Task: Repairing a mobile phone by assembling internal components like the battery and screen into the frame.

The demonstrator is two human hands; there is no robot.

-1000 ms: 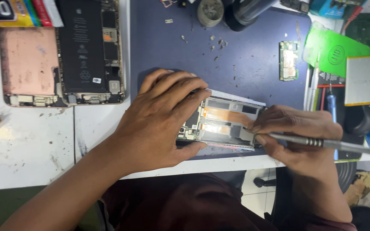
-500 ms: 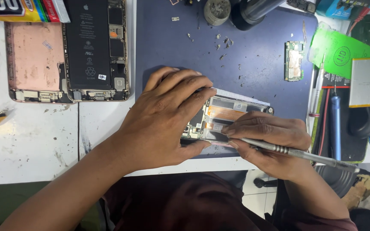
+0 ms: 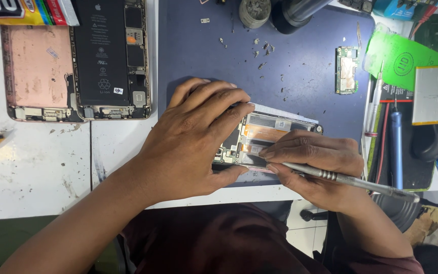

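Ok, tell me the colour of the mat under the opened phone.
Dark blue mat, head view.

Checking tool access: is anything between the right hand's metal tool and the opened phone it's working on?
Nothing visible. The right hand brings the metal tool straight onto the opened phone; the left hand grips the phone's left end, clear of the tool.

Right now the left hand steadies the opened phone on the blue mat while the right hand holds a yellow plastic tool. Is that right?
Not quite. The head view shows the right hand holding a slim silver metal tool, not yellow plastic. The left hand does steady the opened phone on the blue mat.
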